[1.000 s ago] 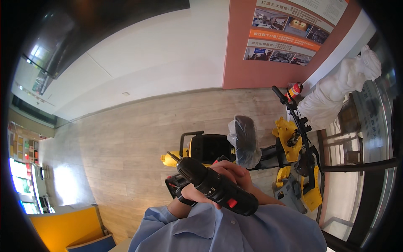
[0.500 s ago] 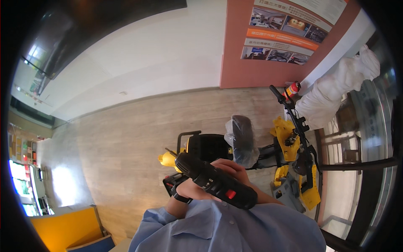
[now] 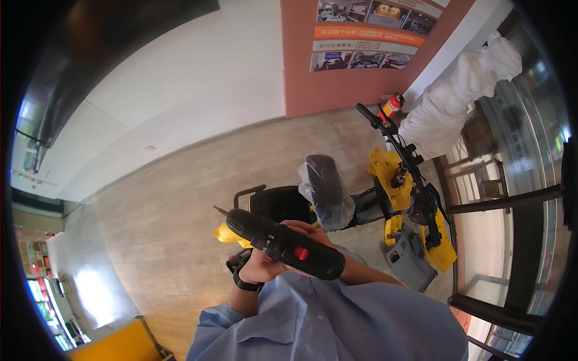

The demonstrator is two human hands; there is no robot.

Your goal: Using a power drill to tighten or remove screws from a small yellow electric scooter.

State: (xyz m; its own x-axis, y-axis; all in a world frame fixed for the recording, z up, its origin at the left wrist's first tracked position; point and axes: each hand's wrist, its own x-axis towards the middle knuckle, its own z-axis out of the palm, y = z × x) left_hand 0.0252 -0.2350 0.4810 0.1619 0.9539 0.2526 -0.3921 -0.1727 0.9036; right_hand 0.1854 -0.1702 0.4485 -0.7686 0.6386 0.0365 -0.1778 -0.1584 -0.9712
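Note:
A black cordless drill (image 3: pixel 286 245) with a red switch on top is held in front of my chest, its bit toward the upper left. My left hand (image 3: pixel 259 268), with a dark band at the wrist, is closed against its underside. On the far side, my right hand (image 3: pixel 308 230) has its curled fingers against the drill body. The drill covers most of both grips and its handle. Beyond the hands stands a partly assembled yellow-and-black vehicle with a plastic-wrapped seat (image 3: pixel 328 189) and black handlebars (image 3: pixel 400 144).
A black-and-red object (image 3: pixel 239 260) shows partly beside my left wrist. Yellow body panels (image 3: pixel 442 249) and a grey panel (image 3: pixel 410 262) are at the right. Behind stand a fire extinguisher (image 3: pixel 391 107) and a white statue (image 3: pixel 445 96). A yellow panel (image 3: pixel 120 343) sits lower left.
The view has shifted, so the surroundings appear further left and higher. The drill has moved slightly left and up in the picture, with both hands still on it.

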